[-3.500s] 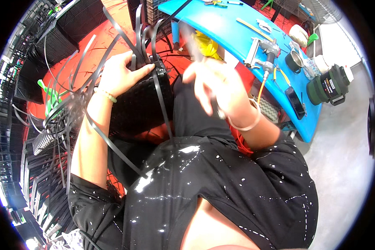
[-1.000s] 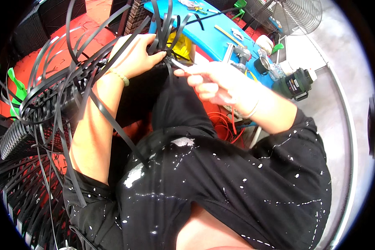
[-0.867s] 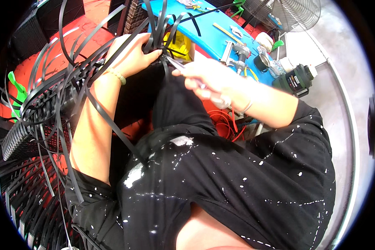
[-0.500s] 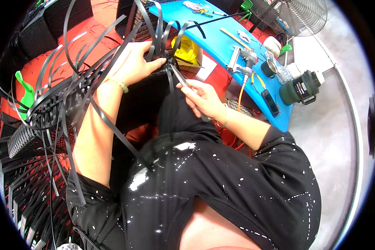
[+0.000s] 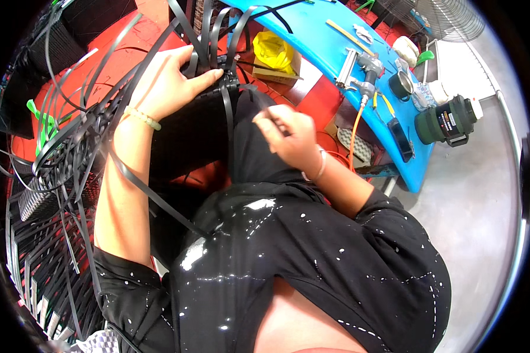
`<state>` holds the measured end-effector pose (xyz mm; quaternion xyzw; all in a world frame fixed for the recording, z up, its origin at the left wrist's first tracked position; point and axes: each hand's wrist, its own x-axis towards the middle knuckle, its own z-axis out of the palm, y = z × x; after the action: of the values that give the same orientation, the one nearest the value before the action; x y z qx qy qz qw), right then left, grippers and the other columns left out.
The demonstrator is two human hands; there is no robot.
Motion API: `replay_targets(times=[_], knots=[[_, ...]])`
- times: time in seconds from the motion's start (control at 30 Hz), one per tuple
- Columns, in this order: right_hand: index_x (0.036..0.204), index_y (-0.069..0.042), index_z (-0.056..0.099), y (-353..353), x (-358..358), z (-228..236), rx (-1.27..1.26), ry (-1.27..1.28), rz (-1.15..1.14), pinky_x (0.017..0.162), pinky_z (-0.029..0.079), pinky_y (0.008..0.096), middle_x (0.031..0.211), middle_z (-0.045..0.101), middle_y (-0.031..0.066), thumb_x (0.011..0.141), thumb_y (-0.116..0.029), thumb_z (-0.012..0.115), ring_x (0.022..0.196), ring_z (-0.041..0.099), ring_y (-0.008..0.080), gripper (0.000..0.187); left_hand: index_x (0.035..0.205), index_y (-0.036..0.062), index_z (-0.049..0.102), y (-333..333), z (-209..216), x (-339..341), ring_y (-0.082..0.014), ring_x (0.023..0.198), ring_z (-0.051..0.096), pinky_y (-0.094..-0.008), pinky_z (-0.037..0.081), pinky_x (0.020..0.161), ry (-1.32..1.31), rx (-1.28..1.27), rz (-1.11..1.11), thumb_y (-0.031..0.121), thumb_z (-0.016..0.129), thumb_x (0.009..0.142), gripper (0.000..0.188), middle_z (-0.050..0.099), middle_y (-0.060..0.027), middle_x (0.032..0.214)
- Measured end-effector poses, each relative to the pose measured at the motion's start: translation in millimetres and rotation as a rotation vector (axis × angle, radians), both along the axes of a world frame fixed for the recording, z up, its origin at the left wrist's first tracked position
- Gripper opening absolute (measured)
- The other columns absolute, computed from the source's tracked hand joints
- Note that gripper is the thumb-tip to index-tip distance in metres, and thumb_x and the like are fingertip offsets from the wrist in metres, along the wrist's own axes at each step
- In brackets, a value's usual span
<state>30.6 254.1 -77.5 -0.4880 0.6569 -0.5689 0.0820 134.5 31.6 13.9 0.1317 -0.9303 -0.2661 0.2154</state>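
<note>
Black flat plastic strips (image 5: 219,36) stand up and curve away from the edge of a dark woven piece (image 5: 228,83) ahead of me. My left hand (image 5: 172,82) is closed over that edge, its thumb lying along the top beside the strips. One strip hangs down in front of the piece. Just to the right, my right hand (image 5: 290,134) is closed around a slim hand tool (image 5: 259,99) with a metal blade. Motion smears the tool, so its exact kind is unclear. Its tip points toward the woven edge, apart from it.
On the blue table (image 5: 312,35) at the right lie a pneumatic tool (image 5: 368,70) with an orange hose, a dark cup (image 5: 401,86), a phone (image 5: 399,140) and a green flask (image 5: 444,122). A yellow bag (image 5: 273,52) sits in a carton. Loose strips (image 5: 70,141) tangle at left.
My right hand has drawn the tool back from the woven edge and turned knuckles-up. My left hand stays on the edge. The whole view has shifted slightly.
</note>
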Motion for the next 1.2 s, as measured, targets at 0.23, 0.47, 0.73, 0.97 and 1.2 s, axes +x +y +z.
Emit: replay_targets(times=[0.23, 0.47, 0.73, 0.97, 1.2], knots=[[0.087, 0.000, 0.067, 3, -10, 65, 0.016, 0.001, -0.031, 0.054, 0.040, 0.0207, 0.064, 0.057, -0.0002, 0.087, -0.011, 0.071, 0.057, 0.050, 0.0048, 0.012, 0.096, 0.0020, 0.072, -10, 1, 5, -0.0131, 0.070, 0.065, -0.0308, 0.051, 0.068, -0.028, -0.001, -0.005, 0.030, 0.078, 0.080, 0.033, 0.072, -0.0087, 0.080], [0.092, -0.009, 0.070, 0, -54, 60, 0.234, 0.573, 0.075, 0.061, 0.049, 0.0365, 0.073, 0.065, 0.0113, 0.092, -0.033, 0.063, 0.069, 0.064, 0.0295, 0.025, 0.095, 0.0016, 0.071, -6, 2, 3, -0.0143, 0.071, 0.066, -0.0312, 0.051, 0.069, -0.091, -0.056, 0.036, 0.030, 0.079, 0.080, 0.033, 0.072, -0.0087, 0.080], [0.085, -0.009, 0.067, 4, -59, 96, 0.494, 0.928, 0.106, 0.064, 0.050, 0.0383, 0.070, 0.063, 0.0107, 0.094, -0.030, 0.058, 0.070, 0.065, 0.0286, 0.026, 0.091, 0.0017, 0.071, -8, -1, 5, -0.0256, 0.069, 0.066, -0.0352, 0.050, 0.065, -0.046, -0.076, 0.033, 0.037, 0.077, 0.078, 0.038, 0.069, -0.0142, 0.076], [0.103, -0.008, 0.064, 6, -49, 121, 0.469, 1.074, 0.139, 0.065, 0.051, 0.0401, 0.073, 0.063, 0.0120, 0.093, -0.022, 0.057, 0.071, 0.065, 0.0295, 0.019, 0.093, 0.0019, 0.070, -6, -6, 0, -0.0281, 0.066, 0.065, -0.0358, 0.050, 0.064, 0.001, -0.023, -0.018, 0.037, 0.076, 0.079, 0.038, 0.068, -0.0166, 0.076], [0.114, -0.008, 0.061, -11, -58, 124, 0.562, 1.087, 0.247, 0.066, 0.049, 0.0427, 0.080, 0.063, 0.0166, 0.090, -0.015, 0.057, 0.072, 0.063, 0.0329, 0.025, 0.094, 0.0014, 0.069, -1, -12, -11, -0.0271, 0.066, 0.064, -0.0358, 0.049, 0.064, -0.014, -0.033, -0.026, 0.035, 0.075, 0.080, 0.037, 0.067, -0.0169, 0.076]])
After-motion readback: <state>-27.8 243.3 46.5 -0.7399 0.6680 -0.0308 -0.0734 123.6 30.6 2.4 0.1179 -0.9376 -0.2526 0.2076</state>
